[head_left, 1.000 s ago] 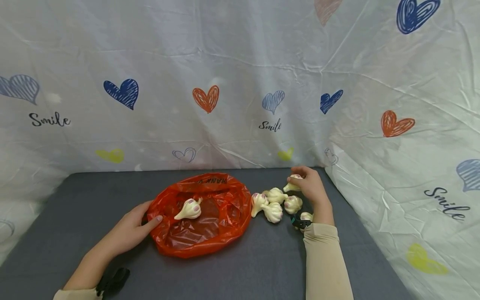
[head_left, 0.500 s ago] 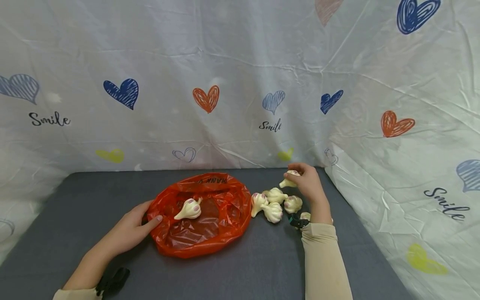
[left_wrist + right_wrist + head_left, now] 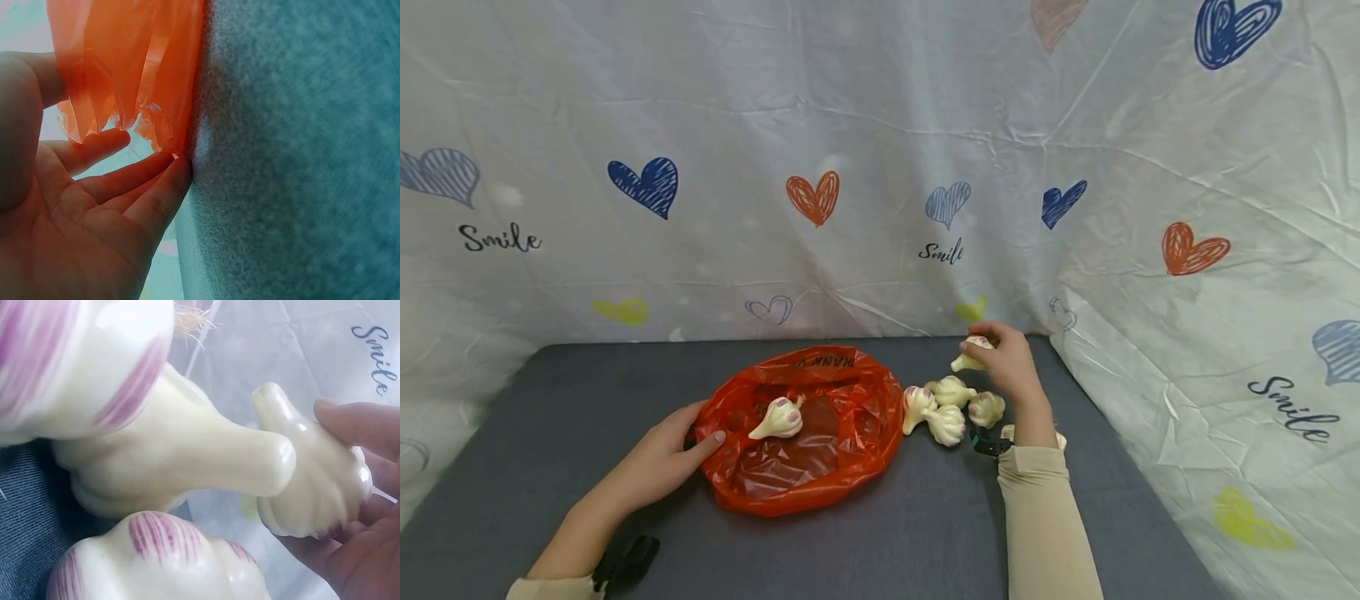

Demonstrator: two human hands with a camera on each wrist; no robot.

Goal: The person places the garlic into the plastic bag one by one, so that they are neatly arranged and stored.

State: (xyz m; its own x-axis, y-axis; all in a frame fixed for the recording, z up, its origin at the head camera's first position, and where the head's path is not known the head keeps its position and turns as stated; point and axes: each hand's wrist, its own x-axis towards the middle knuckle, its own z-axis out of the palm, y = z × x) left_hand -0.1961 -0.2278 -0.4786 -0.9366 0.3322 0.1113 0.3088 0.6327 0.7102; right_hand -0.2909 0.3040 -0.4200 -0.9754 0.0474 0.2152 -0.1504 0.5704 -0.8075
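Observation:
An opened red plastic bag (image 3: 805,500) lies on the grey table, with one garlic bulb (image 3: 778,417) inside it. My left hand (image 3: 658,458) holds the bag's left rim, thumb over the edge and fingers outside; the left wrist view shows those fingers behind the red plastic (image 3: 131,56). At the right, my right hand (image 3: 1011,362) grips another garlic bulb (image 3: 319,478) between thumb and fingers, raised behind the pile. Several more garlic bulbs (image 3: 947,425) lie in a cluster between the bag and my right forearm, which partly hides some of them.
The dark grey tabletop (image 3: 880,550) reaches back to a white curtain (image 3: 880,100) printed with hearts and "Smile", which also runs along the right side. In the right wrist view a garlic bulb (image 3: 156,450) looms close to the camera.
My right hand has moved a little left and farther back, carrying its garlic bulb away from the cluster. My left hand and the bag have stayed where they were.

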